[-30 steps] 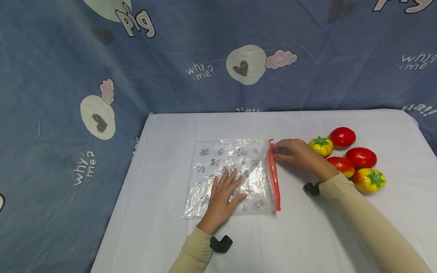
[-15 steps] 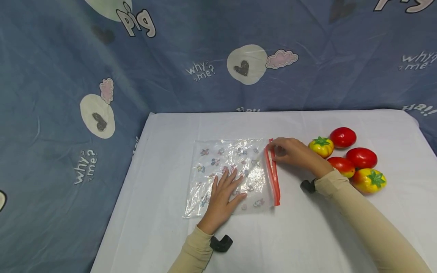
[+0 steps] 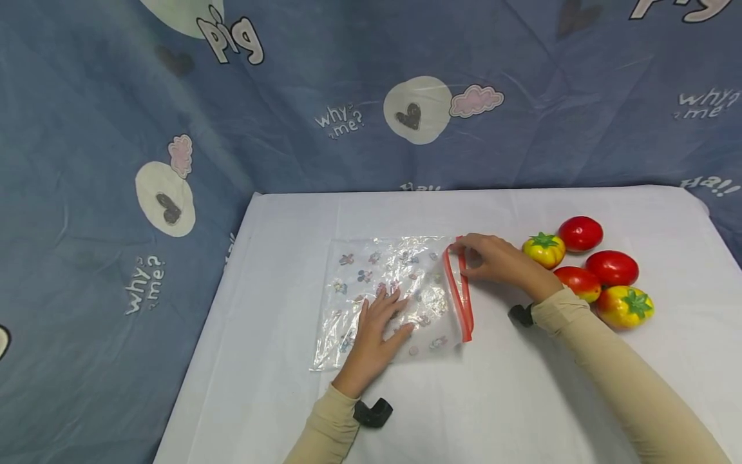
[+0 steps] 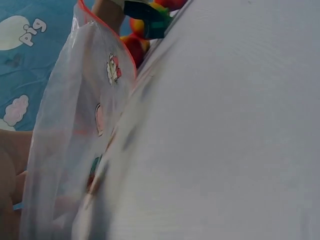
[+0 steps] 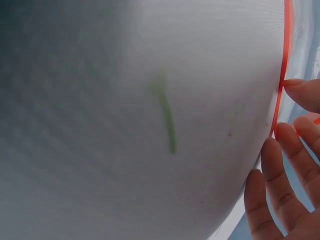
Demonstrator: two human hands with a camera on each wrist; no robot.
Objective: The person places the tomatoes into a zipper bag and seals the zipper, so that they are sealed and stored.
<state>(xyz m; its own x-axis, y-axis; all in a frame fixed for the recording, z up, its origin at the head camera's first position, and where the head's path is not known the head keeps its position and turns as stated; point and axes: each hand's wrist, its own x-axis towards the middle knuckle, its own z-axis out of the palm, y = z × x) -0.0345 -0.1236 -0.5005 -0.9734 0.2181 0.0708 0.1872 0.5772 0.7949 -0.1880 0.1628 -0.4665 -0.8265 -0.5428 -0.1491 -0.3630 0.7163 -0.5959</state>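
Note:
A clear zip bag (image 3: 348, 303) with small printed figures lies flat on the white table, its red-edged mouth facing right. My right hand (image 3: 493, 261) pinches the red strip (image 3: 458, 296) near its far corner, and the two red edges stand apart there. In the right wrist view, the thumb (image 5: 305, 94) and fingertips (image 5: 287, 132) sit along that red edge. My left hand (image 3: 373, 345) rests on the bag's near part, fingers spread and slightly bent. In the left wrist view, the bag's film (image 4: 55, 150) rises beside the hand.
Several glossy toy fruits lie right of the bag, close to the right forearm: red ones (image 3: 611, 268) and yellow-red ones (image 3: 626, 308) with green tops. Black wrist pieces (image 3: 373, 412) jut from both cuffs. A blue printed curtain (image 3: 324, 58) hangs behind the table.
The right hand has moved slightly left onto the red strip and now grips it. The bag's mouth has parted, its upper red edge drawn left. The left hand's fingers have bent a little.

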